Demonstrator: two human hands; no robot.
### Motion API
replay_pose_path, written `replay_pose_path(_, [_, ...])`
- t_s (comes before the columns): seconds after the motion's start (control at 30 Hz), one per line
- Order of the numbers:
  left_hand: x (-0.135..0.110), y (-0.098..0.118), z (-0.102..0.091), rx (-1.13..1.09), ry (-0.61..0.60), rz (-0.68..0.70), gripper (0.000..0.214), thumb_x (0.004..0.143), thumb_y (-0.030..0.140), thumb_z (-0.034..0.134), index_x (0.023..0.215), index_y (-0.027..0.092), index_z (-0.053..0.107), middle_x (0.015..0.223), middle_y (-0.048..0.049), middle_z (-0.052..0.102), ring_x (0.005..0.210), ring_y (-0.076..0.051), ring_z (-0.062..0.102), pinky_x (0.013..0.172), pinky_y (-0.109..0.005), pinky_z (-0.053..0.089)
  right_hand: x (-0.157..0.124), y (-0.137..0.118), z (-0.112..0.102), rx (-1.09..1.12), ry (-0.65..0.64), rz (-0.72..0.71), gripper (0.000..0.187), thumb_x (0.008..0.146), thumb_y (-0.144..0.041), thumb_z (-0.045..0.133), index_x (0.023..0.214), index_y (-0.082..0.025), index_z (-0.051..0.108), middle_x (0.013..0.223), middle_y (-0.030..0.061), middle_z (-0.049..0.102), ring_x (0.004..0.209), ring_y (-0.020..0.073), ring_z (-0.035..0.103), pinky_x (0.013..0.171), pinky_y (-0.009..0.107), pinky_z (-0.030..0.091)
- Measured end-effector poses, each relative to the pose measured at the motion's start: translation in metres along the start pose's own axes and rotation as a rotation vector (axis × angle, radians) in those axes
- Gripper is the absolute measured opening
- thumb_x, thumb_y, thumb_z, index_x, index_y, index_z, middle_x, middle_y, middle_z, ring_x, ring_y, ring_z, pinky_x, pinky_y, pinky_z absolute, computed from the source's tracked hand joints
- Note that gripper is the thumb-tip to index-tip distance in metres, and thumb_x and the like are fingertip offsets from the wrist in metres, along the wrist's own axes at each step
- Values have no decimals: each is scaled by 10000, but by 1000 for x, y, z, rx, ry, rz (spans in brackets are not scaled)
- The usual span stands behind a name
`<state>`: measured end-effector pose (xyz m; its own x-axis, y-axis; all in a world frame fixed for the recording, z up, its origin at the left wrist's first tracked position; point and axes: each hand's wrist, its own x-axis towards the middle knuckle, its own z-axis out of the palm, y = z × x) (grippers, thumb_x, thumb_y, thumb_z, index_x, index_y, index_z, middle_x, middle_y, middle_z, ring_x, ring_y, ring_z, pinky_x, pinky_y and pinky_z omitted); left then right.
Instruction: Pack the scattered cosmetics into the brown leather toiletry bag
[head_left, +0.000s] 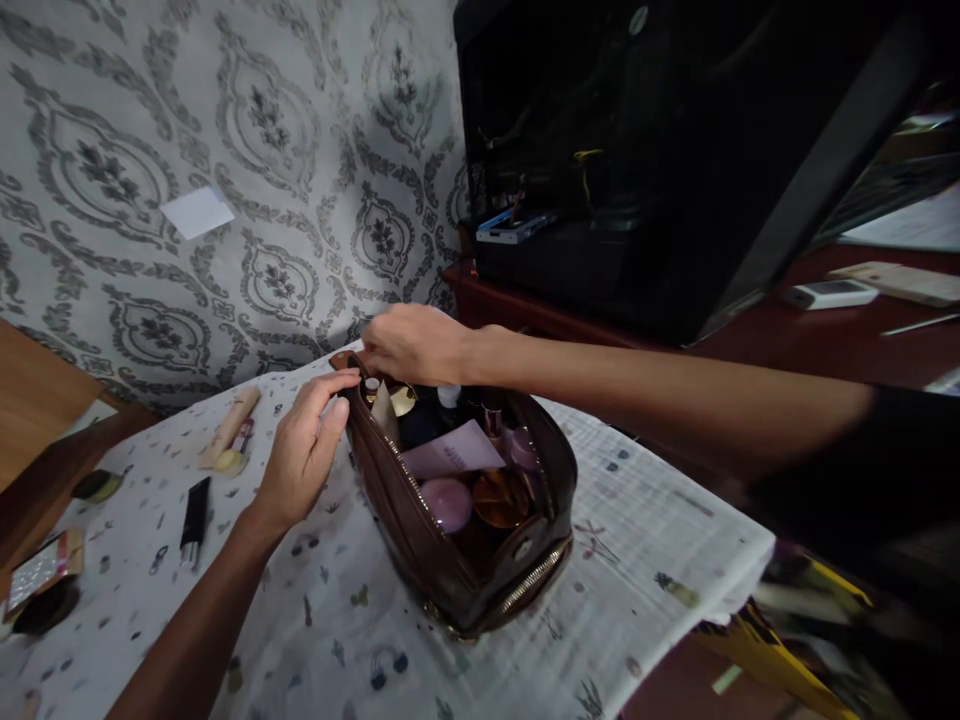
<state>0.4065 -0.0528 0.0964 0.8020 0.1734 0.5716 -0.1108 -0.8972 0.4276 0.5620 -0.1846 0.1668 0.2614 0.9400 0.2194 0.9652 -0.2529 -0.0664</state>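
Note:
A brown leather cosmetic bag (390,530) stands unzipped in the middle of the cloth. Inside it lie a pale pink tube (456,452), a round pink container (447,504), a round amber-brown container (501,498) and a white-capped bottle (448,396). My left hand (304,445) touches the bag's far left rim, its fingers stretched out and its thumb apart. Across the far end of the bag reaches my right hand (416,343), its fingers curled down close to the brown end tab (342,360). Its fingertips are hidden, so what they hold cannot be made out.
On the patterned cloth (315,640), left of the bag, lie a black tube (195,520), a beige tube (234,425) and an open compact (45,585). A large dark television (600,180) stands behind at right. The cloth's edge drops off at right.

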Motion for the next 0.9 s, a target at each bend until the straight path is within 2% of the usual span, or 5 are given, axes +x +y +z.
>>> replay_pose_path(0.1, [-1,0,0,5,-10,21,344,1037,391,381,1227,204,599,1312,-89,636,1270,-222,566,1120,-393,421,-42,3,-6,-132,94,9,304,1005,-304,503,971,-121,743,981,155,731,929,254,684,734,308,457])
replay_pose_path(0.27, [0,1,1,17,-8,29,347,1037,402,378,1216,207,603,1318,-92,635,1272,-229,565,1121,-403,418,-90,-1,-6,-203,-67,-73,240,894,-373,699,829,-144,734,895,114,697,949,268,633,736,328,431])
replay_pose_path(0.43, [3,3,0,91,-44,92,357,1044,385,356,1225,208,609,1301,-90,630,1261,-224,558,1115,-391,419,-95,-11,-10,-226,-121,-108,54,843,-200,728,850,-150,707,998,114,682,1052,277,565,846,360,400])
replay_pose_path(0.73, [3,4,-2,164,-100,107,366,1046,382,333,1228,217,603,1334,-93,601,1284,-226,538,1127,-415,412,-98,-13,-5,-283,-149,-93,148,801,-271,766,790,-145,688,973,140,664,1026,297,525,850,392,345])
replay_pose_path(0.9, [3,4,-1,158,-107,116,372,1045,380,332,1223,210,610,1328,-91,609,1285,-230,539,1134,-414,407,-98,-17,-6,-177,-82,-83,206,912,-310,663,787,-148,684,939,131,656,1022,286,532,863,395,359])
